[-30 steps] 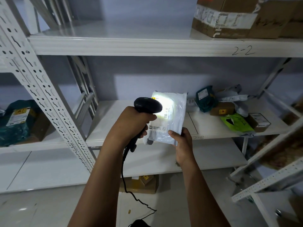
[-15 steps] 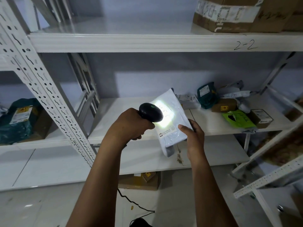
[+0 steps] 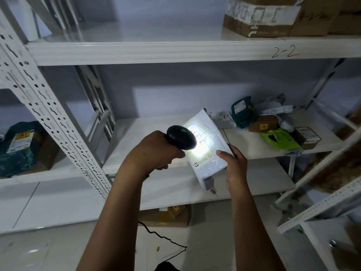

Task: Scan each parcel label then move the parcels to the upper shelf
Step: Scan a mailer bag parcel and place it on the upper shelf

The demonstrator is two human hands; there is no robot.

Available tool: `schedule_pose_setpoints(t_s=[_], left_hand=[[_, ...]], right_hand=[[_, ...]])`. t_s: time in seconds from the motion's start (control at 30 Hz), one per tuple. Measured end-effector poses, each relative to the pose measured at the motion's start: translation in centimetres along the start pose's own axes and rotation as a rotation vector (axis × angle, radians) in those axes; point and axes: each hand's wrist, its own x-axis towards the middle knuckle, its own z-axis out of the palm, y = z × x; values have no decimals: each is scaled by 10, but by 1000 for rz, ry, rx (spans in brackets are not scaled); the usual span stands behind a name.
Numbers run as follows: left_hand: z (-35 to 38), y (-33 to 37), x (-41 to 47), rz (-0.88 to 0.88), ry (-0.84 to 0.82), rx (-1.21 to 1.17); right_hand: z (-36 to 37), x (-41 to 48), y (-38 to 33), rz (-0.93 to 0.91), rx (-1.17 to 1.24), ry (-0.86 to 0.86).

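Two hands up in front of the middle shelf (image 3: 148, 137). Left hand (image 3: 154, 151) wrapped round the handle of a black scanner (image 3: 181, 136), its head aimed right and down, throwing a bright white patch onto the label (image 3: 204, 157). Right hand (image 3: 233, 163) gripping the parcel (image 3: 211, 169), a white poly mailer, at its lower right edge, thumb on the front face, fingers behind. Parcel held in the air and tilted, top corner leaning away to the left, just before the middle shelf's front edge. Scanner head overlapping the parcel's left edge; touching or not, cannot tell. Black cable (image 3: 164, 237) trailing from under the left arm to the floor.

Farther right on the middle shelf, a heap of other goods: a teal bag (image 3: 243, 112), a brown box (image 3: 263, 124), a green bag (image 3: 279, 138), a small box (image 3: 307, 136) with a white sticker. Overhead, the upper shelf (image 3: 136, 51), "2-2" handwritten on its front edge, with taped cartons (image 3: 261, 16) at its right end. Beneath the lower shelf (image 3: 175, 190), one flat carton (image 3: 166, 218) on the floor. Past the perforated post (image 3: 48, 114), in the left bay, a teal bundle (image 3: 17, 147) with a white and yellow sticker.
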Motion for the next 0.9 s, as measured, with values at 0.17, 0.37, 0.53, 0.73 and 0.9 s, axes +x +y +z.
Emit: schedule_pose_setpoints(t_s=[0.17, 0.37, 0.53, 0.73, 0.9], left_hand=[[-2, -1, 0, 12, 14, 34], [-2, -2, -3, 17, 10, 43], [-1, -4, -3, 10, 10, 24], [1, -8, -3, -7, 12, -28], [0, -7, -6, -8, 29, -43]], right_hand=[[0, -4, 1, 10, 7, -16], [0, -4, -2, 64, 35, -11], [0, -6, -7, 87, 34, -57], [2, -11, -22, 53, -35, -182], [4, -9, -30, 33, -45, -203]])
